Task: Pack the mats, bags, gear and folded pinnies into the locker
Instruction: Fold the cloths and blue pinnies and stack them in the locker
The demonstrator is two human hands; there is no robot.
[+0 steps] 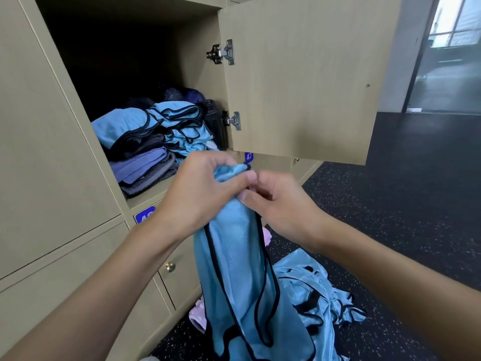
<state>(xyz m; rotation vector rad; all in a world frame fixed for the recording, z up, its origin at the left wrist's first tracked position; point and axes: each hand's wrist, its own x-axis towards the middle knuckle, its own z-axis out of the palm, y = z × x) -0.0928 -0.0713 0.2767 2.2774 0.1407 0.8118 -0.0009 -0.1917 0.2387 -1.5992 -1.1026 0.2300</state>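
Note:
A light-blue pinny point(239, 269) with black trim hangs down in front of me, bunched at its top. My left hand point(200, 194) grips that bunched top. My right hand point(278, 201) pinches the pinny's black edge just beside it. Behind them the open locker point(145, 196) holds folded blue pinnies point(161, 123) on top of purple and grey folded mats point(145, 168), with a dark bottle point(212, 118) at the right wall. More blue pinnies point(312, 290) lie in a heap on the floor.
The locker door point(299, 74) stands swung open to the right, above my hands. Shut lockers with brass knobs point(170, 267) sit below and left. Pale pink cloth point(197, 316) lies on the dark speckled floor point(390, 217) by the heap.

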